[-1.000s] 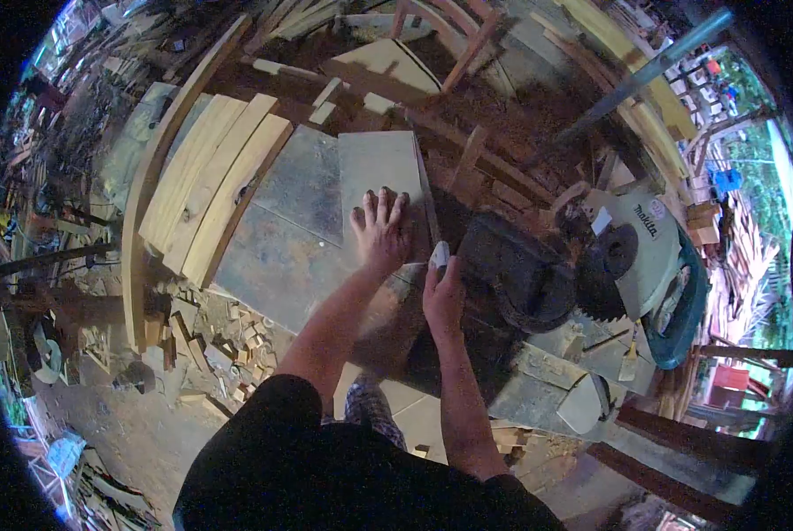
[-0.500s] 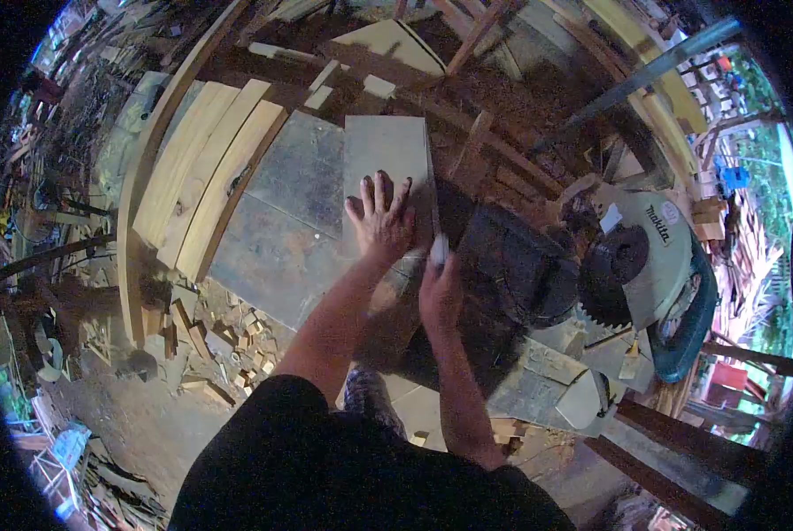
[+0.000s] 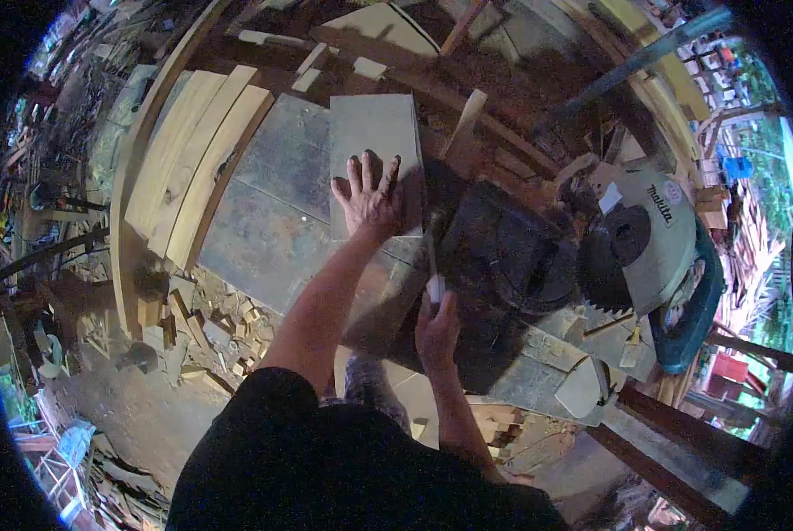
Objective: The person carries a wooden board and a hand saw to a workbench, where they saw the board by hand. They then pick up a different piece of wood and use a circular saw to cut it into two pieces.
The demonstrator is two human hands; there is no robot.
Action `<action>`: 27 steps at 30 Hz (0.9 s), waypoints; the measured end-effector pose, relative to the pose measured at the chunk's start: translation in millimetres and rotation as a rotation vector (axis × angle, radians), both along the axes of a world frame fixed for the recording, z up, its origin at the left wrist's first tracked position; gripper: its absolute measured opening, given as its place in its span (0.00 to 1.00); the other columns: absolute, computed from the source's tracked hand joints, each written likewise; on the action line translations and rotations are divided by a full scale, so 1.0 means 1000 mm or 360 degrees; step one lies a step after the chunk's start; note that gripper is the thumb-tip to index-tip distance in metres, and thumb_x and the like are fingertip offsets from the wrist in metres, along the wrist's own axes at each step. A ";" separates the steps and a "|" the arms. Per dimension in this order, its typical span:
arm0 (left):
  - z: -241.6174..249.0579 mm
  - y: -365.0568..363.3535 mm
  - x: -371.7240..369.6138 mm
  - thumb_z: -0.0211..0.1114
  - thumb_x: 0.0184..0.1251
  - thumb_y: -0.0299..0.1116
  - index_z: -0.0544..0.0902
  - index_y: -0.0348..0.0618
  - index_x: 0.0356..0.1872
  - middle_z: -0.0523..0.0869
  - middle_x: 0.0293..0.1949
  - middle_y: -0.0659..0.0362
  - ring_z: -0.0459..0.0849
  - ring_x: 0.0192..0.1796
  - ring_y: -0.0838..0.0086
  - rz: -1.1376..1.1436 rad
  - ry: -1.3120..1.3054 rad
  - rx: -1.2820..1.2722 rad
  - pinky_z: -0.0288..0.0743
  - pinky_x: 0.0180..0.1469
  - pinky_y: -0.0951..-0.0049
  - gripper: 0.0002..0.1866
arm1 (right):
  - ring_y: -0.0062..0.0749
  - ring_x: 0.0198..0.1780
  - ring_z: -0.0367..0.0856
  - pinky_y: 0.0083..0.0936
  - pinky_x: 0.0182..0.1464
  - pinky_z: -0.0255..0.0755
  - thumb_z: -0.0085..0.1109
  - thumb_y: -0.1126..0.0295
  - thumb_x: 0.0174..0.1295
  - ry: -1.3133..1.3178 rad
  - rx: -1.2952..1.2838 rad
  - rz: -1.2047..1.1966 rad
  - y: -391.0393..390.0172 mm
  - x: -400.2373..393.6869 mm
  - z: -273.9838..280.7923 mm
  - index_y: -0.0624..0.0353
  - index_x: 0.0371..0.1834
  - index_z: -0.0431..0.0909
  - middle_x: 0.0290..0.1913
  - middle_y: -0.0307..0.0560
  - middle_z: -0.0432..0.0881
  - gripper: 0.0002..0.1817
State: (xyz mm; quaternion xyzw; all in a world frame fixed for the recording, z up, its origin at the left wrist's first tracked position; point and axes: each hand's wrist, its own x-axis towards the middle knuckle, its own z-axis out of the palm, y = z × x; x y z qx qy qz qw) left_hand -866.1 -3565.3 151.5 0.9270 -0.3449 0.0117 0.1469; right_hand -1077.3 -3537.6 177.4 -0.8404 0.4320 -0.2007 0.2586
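A pale rectangular board (image 3: 370, 119) lies flat on the grey metal tabletop (image 3: 277, 203); a second edge along its right side suggests another layer beneath. With fingers spread, my left hand (image 3: 372, 199) presses flat on the board's near half. Just off its near right corner, my right hand (image 3: 438, 332) is closed around the white handle of a slim tool (image 3: 434, 288). The tool's narrow, dark shaft points away from me beside the board's right edge. Shadow and blur hide what kind of tool it is.
A Makita mitre saw (image 3: 640, 239) with an exposed toothed blade stands at right. Several light planks (image 3: 188, 168) lie at left, beside a long upright-edged timber (image 3: 122, 265). Wood offcuts (image 3: 210, 332) litter the ground below. A blue-grey metal bar (image 3: 649, 62) slants across the upper right.
My right hand has drawn the white-handled tool back toward me, away from the board's side. My left hand stays flat on the board. The whole view has shifted slightly.
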 end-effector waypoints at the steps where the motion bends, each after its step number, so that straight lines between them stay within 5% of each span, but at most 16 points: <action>1: 0.001 0.001 0.001 0.45 0.67 0.53 0.59 0.73 0.67 0.52 0.72 0.53 0.47 0.73 0.53 -0.0029 -0.0008 0.0013 0.34 0.66 0.34 0.26 | 0.59 0.40 0.79 0.45 0.40 0.75 0.47 0.60 0.67 0.0019 0.0058 -0.0006 0.001 0.000 -0.002 0.67 0.52 0.68 0.40 0.68 0.78 0.20; 4: 0.004 0.004 -0.004 0.44 0.68 0.53 0.59 0.72 0.68 0.52 0.72 0.53 0.47 0.73 0.53 -0.0044 -0.0008 0.0011 0.34 0.66 0.35 0.26 | 0.67 0.43 0.75 0.47 0.44 0.71 0.50 0.62 0.65 -0.0075 0.0320 0.0034 -0.050 0.061 0.001 0.67 0.50 0.65 0.41 0.68 0.75 0.19; 10: -0.003 0.000 0.000 0.46 0.68 0.52 0.59 0.73 0.67 0.52 0.72 0.54 0.47 0.73 0.53 -0.0001 -0.0025 -0.0050 0.35 0.65 0.33 0.26 | 0.66 0.46 0.74 0.46 0.46 0.69 0.49 0.63 0.65 0.0039 0.0281 -0.0063 0.000 -0.010 0.008 0.68 0.49 0.66 0.41 0.71 0.74 0.18; 12: -0.002 0.002 0.000 0.46 0.68 0.52 0.59 0.73 0.67 0.52 0.72 0.54 0.47 0.73 0.53 -0.0017 -0.0036 -0.0036 0.35 0.65 0.33 0.26 | 0.58 0.41 0.79 0.43 0.41 0.74 0.47 0.60 0.67 -0.0058 -0.0101 0.0051 -0.002 -0.007 0.007 0.69 0.52 0.67 0.43 0.69 0.77 0.21; 17: -0.001 0.000 -0.001 0.47 0.67 0.52 0.59 0.72 0.67 0.52 0.72 0.54 0.46 0.73 0.53 0.0004 -0.0048 -0.0063 0.36 0.65 0.33 0.26 | 0.61 0.37 0.79 0.44 0.37 0.74 0.47 0.58 0.67 0.0083 0.0147 0.0055 -0.045 0.041 -0.011 0.69 0.52 0.67 0.39 0.68 0.78 0.22; 22: 0.000 0.000 0.000 0.45 0.68 0.53 0.58 0.72 0.68 0.51 0.72 0.54 0.45 0.73 0.54 0.0012 0.0019 0.0017 0.36 0.66 0.34 0.26 | 0.61 0.37 0.78 0.46 0.36 0.73 0.48 0.59 0.66 0.0045 0.0192 -0.0012 0.006 -0.030 0.005 0.69 0.50 0.67 0.36 0.67 0.77 0.21; 27: -0.002 0.003 -0.001 0.45 0.69 0.52 0.58 0.72 0.68 0.51 0.72 0.54 0.46 0.73 0.54 0.0001 -0.0045 -0.0016 0.36 0.65 0.33 0.26 | 0.65 0.44 0.75 0.44 0.43 0.70 0.48 0.61 0.66 -0.0069 0.0249 0.0081 -0.045 0.036 -0.019 0.67 0.45 0.66 0.40 0.69 0.74 0.18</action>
